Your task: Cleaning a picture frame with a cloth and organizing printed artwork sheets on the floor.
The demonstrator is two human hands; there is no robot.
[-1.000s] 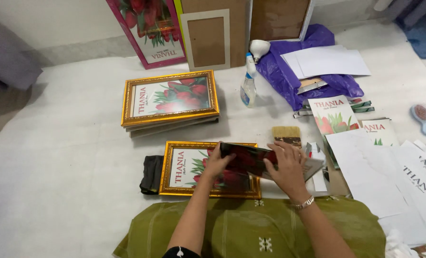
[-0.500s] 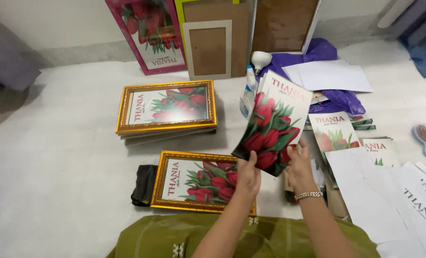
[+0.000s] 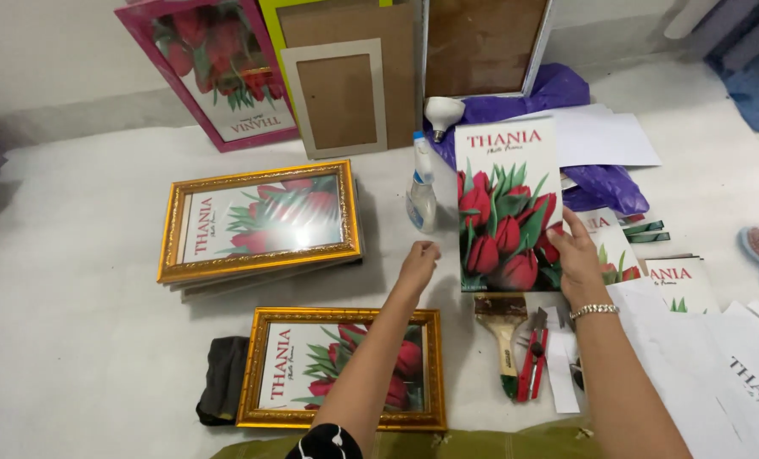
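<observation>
My right hand [image 3: 577, 255] pinches the tulip print [image 3: 508, 208] upright at its right edge, at one o'clock from the gold frame [image 3: 343, 368]. My left hand [image 3: 417, 262], fingers loosely curled on nothing, hovers at the print's nine o'clock, below the spray bottle [image 3: 422, 189].

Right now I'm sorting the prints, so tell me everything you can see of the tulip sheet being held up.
The tulip sheet is a thin, glossy-looking portrait print: red tulips with green leaves below a white band bearing red lettering. It is held upright, facing the camera, above a paintbrush. The right hand grips its lower right edge; the left hand is open just left of it, not touching. A spray bottle stands beside its left edge.
</observation>
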